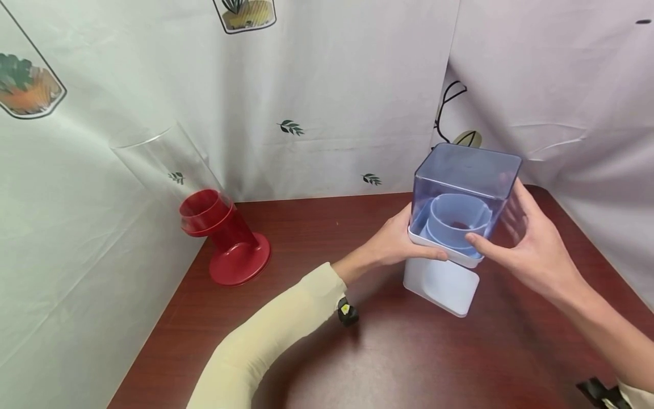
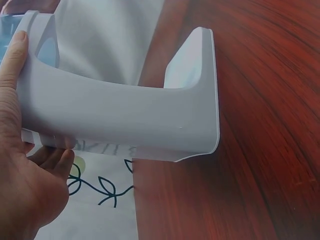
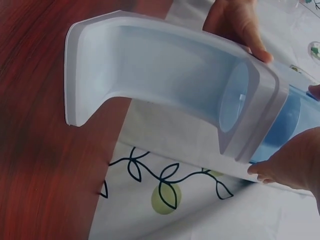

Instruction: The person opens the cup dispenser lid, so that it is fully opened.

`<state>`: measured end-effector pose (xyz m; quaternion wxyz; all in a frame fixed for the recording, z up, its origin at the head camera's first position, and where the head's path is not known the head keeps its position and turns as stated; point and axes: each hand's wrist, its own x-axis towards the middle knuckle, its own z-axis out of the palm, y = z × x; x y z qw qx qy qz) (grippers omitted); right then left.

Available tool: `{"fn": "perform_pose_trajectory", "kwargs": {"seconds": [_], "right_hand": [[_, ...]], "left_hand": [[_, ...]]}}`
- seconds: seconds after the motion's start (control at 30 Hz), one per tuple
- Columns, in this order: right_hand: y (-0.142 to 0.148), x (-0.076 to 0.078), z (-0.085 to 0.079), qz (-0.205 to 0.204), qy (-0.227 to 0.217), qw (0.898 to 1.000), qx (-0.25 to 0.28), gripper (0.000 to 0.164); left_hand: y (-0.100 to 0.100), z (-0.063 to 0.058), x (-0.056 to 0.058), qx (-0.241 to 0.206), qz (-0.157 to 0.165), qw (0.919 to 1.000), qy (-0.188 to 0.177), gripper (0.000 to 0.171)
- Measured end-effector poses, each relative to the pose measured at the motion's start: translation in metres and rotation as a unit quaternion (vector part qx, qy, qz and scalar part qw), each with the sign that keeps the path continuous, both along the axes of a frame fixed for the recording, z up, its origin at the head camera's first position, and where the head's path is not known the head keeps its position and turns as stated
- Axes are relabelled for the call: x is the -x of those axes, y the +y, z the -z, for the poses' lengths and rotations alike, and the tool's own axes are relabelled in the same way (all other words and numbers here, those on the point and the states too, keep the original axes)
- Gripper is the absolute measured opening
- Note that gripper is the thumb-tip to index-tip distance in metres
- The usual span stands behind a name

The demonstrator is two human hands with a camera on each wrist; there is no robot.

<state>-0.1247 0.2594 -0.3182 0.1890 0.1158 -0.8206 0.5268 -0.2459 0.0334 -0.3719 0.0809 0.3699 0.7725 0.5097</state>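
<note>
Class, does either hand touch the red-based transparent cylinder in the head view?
No: the left hand and right hand both hold the white-based translucent blue box.

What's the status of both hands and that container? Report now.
Left hand and right hand: gripping blue-and-white container. Red-based cylinder: off left, apart from both hands.

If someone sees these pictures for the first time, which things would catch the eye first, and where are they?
Probably the see-through blue box on its white stand, over the right part of the table, with the left hand and right hand holding the piece. Next, perhaps, the bright red stand at the table's left, with a clear tube rising from it.
</note>
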Motion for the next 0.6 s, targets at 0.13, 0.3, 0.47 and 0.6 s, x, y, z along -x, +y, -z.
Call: {"fn": "perform_pose_trajectory", "kwargs": {"seconds": [0.13,0.3,0.47,0.6], "right_hand": [[-0.003,0.003,-0.001,-0.002,-0.008,1.0,-0.004,0.112],[-0.006,0.007,-0.002,-0.006,-0.016,1.0,-0.015,0.111],[-0.012,0.014,-0.005,-0.023,-0.02,0.999,-0.015,0.111],[-0.019,0.02,-0.007,-0.041,-0.02,0.999,-0.012,0.11]], "left_hand": [[-0.005,0.001,0.0,-0.005,-0.008,0.9999,-0.003,0.094],[-0.013,0.0,0.001,-0.002,-0.02,0.9998,-0.006,0.097],[-0.023,0.0,0.001,-0.005,-0.03,0.9995,-0.006,0.097],[-0.031,0.0,0.002,-0.006,-0.038,0.9992,-0.011,0.094]]}}
